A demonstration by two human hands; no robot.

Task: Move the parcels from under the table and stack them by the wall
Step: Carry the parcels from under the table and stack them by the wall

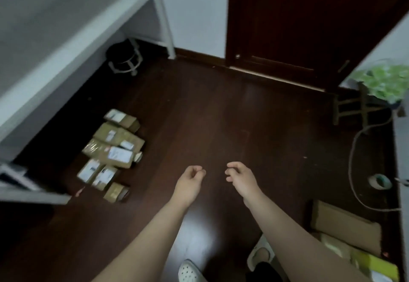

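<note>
Parcels [112,149], several small brown cartons with white labels, lie in a loose row on the dark wooden floor [210,115] at the left, along the open edge of the white table [66,27] and partly in its shadow; blur makes the labels unreadable. Nearest the camera, a white perforated shoe [190,273] is cut off by the bottom edge. At the lower right a cardboard box [345,226] runs out of view. Both bare forearms reach forward over the floor. The left hand [190,177] and the right hand [240,177] hang side by side, apart. Their fingers are loosely curled inward with thumbs near the fingertips, gripping and touching nothing. The parcels lie left of the left hand, well apart from it, with open floor between. At the right a grey cable [354,149] loops past a roll of tape [379,181]. Farther back a round dark stool [124,58] stands under the table's far end, and the white wall [197,11] adjoins a dark wooden door [298,16]; a green shape at the far right is too blurred to name
</note>
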